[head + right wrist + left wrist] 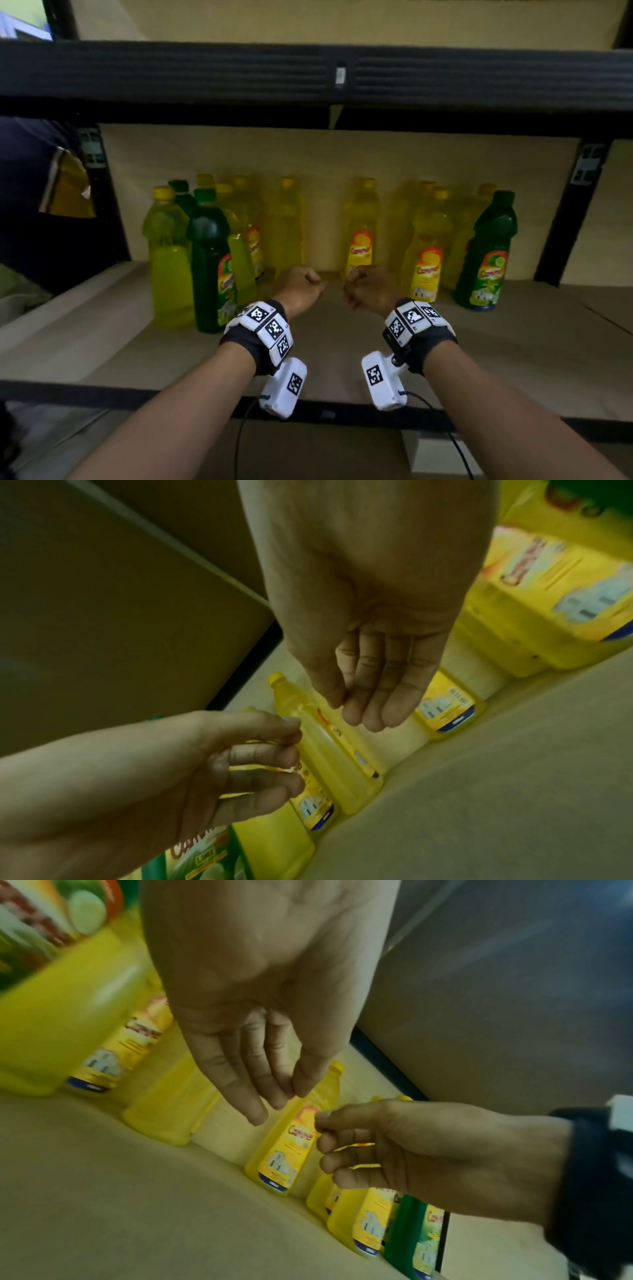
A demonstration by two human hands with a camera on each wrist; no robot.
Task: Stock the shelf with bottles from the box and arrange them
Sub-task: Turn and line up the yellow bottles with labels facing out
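Several yellow bottles (361,226) stand along the back of the brown shelf board (342,346). A dark green bottle (210,260) stands front left beside a yellow one (168,260), and another green bottle (488,253) stands at the right. My left hand (301,284) and right hand (370,286) hover close together over the bare middle of the board, in front of the gap in the row. Both hold nothing. In the wrist views the left hand (281,1099) and right hand (356,710) have relaxed fingers with thumbs near the fingertips.
A black upper shelf beam (205,68) runs overhead, and black uprights (568,212) frame the bay. The shelf's black front rail (102,394) lies under my forearms. A dark blue shape with a yellow pack (68,188) is at the far left. Brown cardboard (308,452) shows below.
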